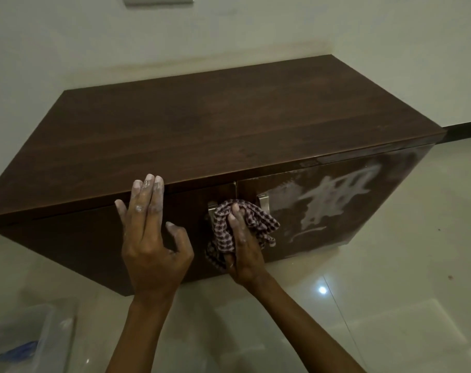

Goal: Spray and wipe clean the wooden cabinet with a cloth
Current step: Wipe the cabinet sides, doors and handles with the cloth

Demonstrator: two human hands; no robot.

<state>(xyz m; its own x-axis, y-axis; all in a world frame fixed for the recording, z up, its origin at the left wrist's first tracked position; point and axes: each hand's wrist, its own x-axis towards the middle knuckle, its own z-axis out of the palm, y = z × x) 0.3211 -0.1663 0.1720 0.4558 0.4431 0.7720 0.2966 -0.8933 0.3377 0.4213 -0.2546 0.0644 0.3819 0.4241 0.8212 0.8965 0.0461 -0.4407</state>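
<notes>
A low dark wooden cabinet (202,125) stands against the wall, with two front doors and metal handles (262,201). White foam smears (328,195) cover the right door. My right hand (243,249) grips a bunched checkered cloth (245,219) against the front, between the two handles. My left hand (151,232) has straight fingers whose tips rest on the front edge of the cabinet top, above the left door. White residue coats my fingertips.
Glossy pale floor tiles (390,265) surround the cabinet. A clear plastic container (27,335) with something blue inside sits on the floor at the lower left. A white wall (229,30) rises behind, with a dark skirting strip (466,130) at the right.
</notes>
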